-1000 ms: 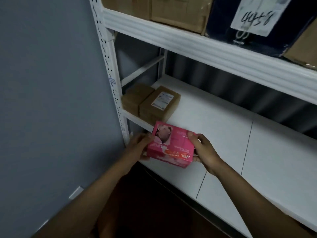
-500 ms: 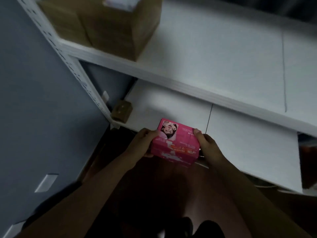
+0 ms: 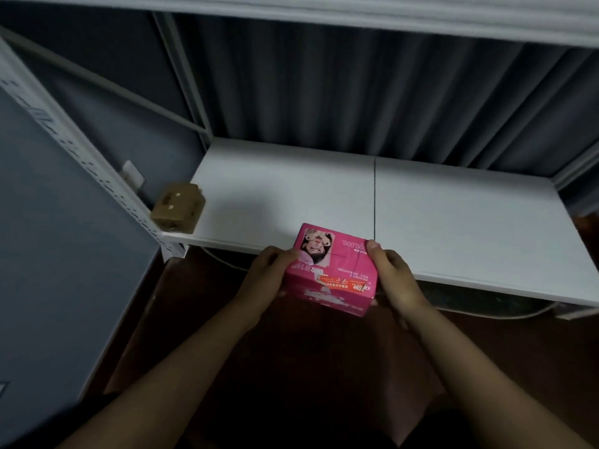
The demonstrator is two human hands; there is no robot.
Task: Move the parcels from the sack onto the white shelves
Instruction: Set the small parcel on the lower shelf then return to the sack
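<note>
1. Both hands are on the pink box: the left hand grips its left end and the right hand grips the right end, thumb lying over the top edge. So each grip is closed round the box, nothing loose.
2. The box hangs at the front edge of the low white shelf, tipped a bit toward the person, apparently not resting on the board yet.
3. If it were me, I'd level it off first, then push it forward so the whole base lands on the shelf, not just the far edge.
4. There's a small brown parcel at the left end, well apart from the box, so plenty of room. Sliding left toward it would keep things tidy.
5. Let go only once it sits flat; a box left half over the lip probably tips off.
6. The sack isn't in view.
</note>
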